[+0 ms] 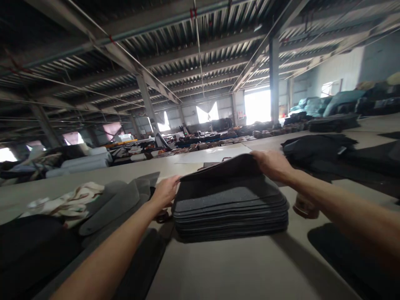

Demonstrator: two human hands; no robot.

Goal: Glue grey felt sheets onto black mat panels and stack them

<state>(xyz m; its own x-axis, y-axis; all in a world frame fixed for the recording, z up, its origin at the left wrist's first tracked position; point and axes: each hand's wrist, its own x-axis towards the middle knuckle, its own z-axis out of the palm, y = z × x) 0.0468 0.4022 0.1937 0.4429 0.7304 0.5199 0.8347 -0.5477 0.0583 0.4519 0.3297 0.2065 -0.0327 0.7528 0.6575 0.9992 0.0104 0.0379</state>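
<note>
A stack of dark grey mats (231, 221) with rounded corners lies on the pale table (237, 266) in front of me. Above it, one dark mat (225, 168) is lifted along its far edge, its right side higher than its left. My left hand (168, 189) pinches this mat at the far left corner. At the far right corner my right hand (271, 164) is closed on the same mat. The fingertips of both hands are partly hidden by the mat. A brownish roll (306, 207), perhaps tape, sits on the table right of the stack, below my right forearm.
Grey cut pieces (114, 204) and a crumpled whitish cloth (70, 204) lie to the left. Dark material (315, 152) is heaped at the right, and another dark piece (346, 246) lies nearer. Farther back are white rolls (87, 160) and several piles of goods.
</note>
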